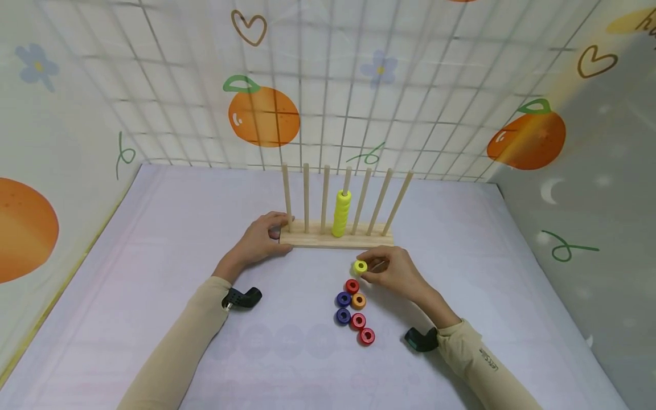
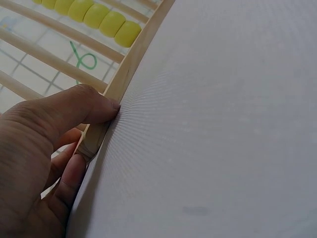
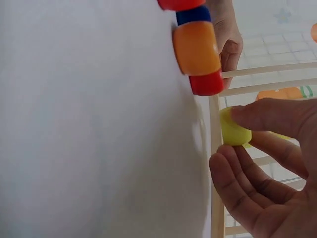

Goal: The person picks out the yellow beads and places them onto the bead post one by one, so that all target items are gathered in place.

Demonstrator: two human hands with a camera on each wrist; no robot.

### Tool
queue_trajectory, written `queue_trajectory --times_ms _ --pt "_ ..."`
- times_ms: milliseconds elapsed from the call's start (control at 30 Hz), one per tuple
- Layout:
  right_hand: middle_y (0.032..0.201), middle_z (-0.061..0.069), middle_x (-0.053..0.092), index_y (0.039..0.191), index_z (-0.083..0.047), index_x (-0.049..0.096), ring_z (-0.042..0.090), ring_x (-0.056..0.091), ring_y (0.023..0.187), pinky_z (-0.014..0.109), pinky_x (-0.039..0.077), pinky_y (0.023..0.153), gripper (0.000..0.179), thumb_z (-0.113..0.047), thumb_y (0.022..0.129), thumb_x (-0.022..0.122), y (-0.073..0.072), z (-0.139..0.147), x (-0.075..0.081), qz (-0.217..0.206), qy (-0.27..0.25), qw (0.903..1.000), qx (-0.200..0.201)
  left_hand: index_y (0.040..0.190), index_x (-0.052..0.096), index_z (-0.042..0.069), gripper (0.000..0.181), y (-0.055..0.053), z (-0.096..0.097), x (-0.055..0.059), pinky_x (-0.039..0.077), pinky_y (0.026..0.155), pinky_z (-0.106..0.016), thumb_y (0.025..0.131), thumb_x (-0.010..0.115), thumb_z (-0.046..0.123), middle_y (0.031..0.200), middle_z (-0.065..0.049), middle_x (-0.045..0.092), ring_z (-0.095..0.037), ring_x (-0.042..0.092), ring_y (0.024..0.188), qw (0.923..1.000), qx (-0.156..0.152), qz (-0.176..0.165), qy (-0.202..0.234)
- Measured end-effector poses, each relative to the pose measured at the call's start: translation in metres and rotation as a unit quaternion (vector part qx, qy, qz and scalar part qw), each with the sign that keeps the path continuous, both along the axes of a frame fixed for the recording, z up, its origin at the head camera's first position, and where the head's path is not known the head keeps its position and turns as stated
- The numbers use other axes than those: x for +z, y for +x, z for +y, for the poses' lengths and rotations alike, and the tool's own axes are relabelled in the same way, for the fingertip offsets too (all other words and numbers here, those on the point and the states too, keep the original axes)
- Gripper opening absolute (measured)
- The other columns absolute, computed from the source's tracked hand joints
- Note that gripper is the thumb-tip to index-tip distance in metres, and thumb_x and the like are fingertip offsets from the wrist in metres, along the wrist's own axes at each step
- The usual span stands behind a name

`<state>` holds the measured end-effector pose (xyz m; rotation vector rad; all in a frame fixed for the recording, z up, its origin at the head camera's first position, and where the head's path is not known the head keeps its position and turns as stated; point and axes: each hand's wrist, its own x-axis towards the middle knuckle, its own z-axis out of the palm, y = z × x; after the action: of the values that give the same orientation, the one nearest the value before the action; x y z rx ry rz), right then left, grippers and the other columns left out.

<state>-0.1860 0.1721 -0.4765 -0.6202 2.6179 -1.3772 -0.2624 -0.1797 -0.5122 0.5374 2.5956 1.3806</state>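
A wooden peg rack [image 1: 307,242] with several upright pegs stands on the table. On its middle peg is a stack of yellow beads [image 1: 340,215], the peg's top sticking out above. My left hand [image 1: 258,239] grips the rack's left end, the thumb [image 2: 101,106] along the front edge and other fingers behind and at the end. Between thumb and fingers my right hand [image 1: 397,273] pinches a single yellow bead [image 3: 235,130], held in front of the rack with its hole facing up. Just below that bead in the head view lies a red bead [image 1: 352,286].
Nearer my body lie more loose beads: blue ones [image 1: 343,316], an orange one [image 1: 359,301] and further red ones [image 1: 366,336]. A white cloth [image 1: 277,364] covers the table. Behind the rack rises a printed curtain over a wire grid [image 1: 328,102].
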Motion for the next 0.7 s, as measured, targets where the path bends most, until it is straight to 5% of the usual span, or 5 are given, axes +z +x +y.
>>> queue_trajectory --times_ms 700 --pt "0.102 0.009 0.073 0.11 -0.003 0.076 0.025 0.07 0.087 0.038 0.059 0.074 0.032 0.001 0.078 0.083 0.009 -0.005 0.033 0.04 -0.042 0.9983 0.003 0.142 0.056 0.006 0.071 -0.001 0.0 -0.001 0.053 0.092 -0.044 0.078 0.085 0.019 0.146 -0.007 0.048 -0.034 0.061 0.11 1.0 0.001 -0.001 -0.005"
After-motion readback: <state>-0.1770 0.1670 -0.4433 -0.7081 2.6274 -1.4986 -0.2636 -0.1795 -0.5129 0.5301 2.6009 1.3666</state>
